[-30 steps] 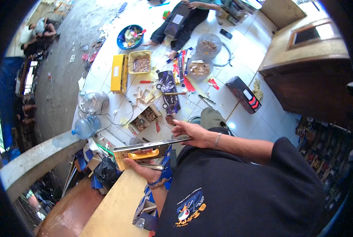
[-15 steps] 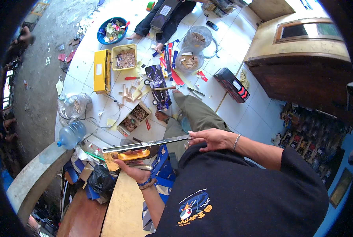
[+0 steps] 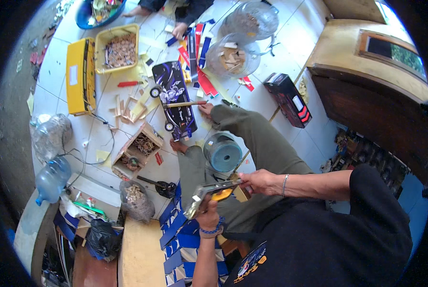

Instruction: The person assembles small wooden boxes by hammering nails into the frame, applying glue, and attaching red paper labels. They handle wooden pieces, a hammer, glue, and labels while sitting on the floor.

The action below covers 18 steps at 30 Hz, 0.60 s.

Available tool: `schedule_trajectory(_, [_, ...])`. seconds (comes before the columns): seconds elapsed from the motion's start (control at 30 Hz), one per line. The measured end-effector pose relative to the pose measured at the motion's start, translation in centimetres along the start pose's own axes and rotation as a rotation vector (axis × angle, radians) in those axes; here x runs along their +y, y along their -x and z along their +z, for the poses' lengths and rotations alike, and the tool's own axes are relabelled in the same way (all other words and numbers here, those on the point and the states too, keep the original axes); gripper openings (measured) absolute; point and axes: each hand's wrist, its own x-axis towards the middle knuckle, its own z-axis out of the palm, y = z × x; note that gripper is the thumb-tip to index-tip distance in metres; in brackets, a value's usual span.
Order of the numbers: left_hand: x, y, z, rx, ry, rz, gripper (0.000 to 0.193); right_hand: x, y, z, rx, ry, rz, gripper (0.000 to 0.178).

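Observation:
A long, flat, shiny metal-edged tool (image 3: 200, 197) with a yellow-orange part is held over my lap; its exact kind is hard to make out. My left hand (image 3: 207, 218) grips its left end from below, the thumb side up against it. At the other end, my right hand (image 3: 259, 182) pinches it between thumb and fingers. The tool slants, its right end farther up in the view. Just beyond it, between my legs, stands a blue translucent plastic jug (image 3: 222, 152). Blue-and-white folded card pieces (image 3: 175, 229) lie below my left hand.
A purple-black toy truck body (image 3: 171, 83) lies on the tiles with a wooden-handled hammer (image 3: 187, 104) across it. Around it are a wooden box (image 3: 152, 129) of scraps, a yellow basket (image 3: 137, 43), a yellow truck body (image 3: 81, 76) and clear tubs (image 3: 252, 57). A co-worker's hand (image 3: 180, 30) rests beyond.
Both hands have brought the tool rightward and lower in the view, turning it from nearly level to slanted. The view has shifted, bringing the jug and card pieces into fuller sight.

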Motion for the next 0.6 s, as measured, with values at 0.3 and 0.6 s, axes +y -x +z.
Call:
schedule_trajectory(0.3, [-18.0,-6.8,6.4,-0.158,0.026,-0.021,0.028,-3.3,-19.7,-1.3,0.103,0.096,0.171,0.037])
schedule_trajectory(0.6, [-27.4,-15.3,9.8,-0.204,-0.156,0.126,0.025,-6.5,-36.4,-3.3,0.116,0.522,-0.113,0.055])
